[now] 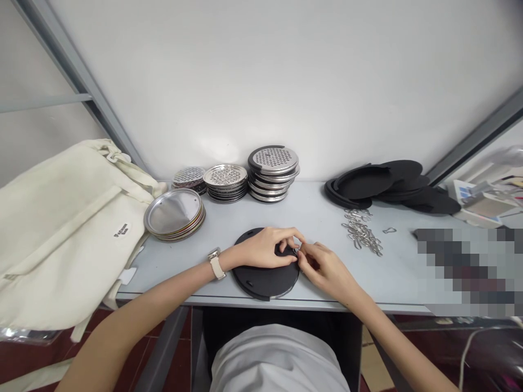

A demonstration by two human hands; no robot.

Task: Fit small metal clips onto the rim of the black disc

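Observation:
In front of me on the table lies a black round plate (pixel 261 280) with a thin metal rim along its lower right edge and small slots. My left hand (pixel 272 247), with a watch on its wrist, rests over it, thumb and fingers curled at the plate's right edge. Against that same edge my right hand (pixel 324 267) is closed, its thumb and fingertips pinched together. A small shiny metal clip (pixel 294 251) shows between the two hands, mostly hidden by the fingers. To the right lies a loose pile of metal clips (pixel 362 231), with one single clip (pixel 389 230) beside it.
Behind are stacked perforated metal grater discs (pixel 225 177), a taller stack with black rims (pixel 273 159) and smooth metal plates (pixel 174 212). Black plastic covers (pixel 368 182) lie at the back right. A cream bag (pixel 69 234) leans at the left; small boxes (pixel 486 201) stand far right.

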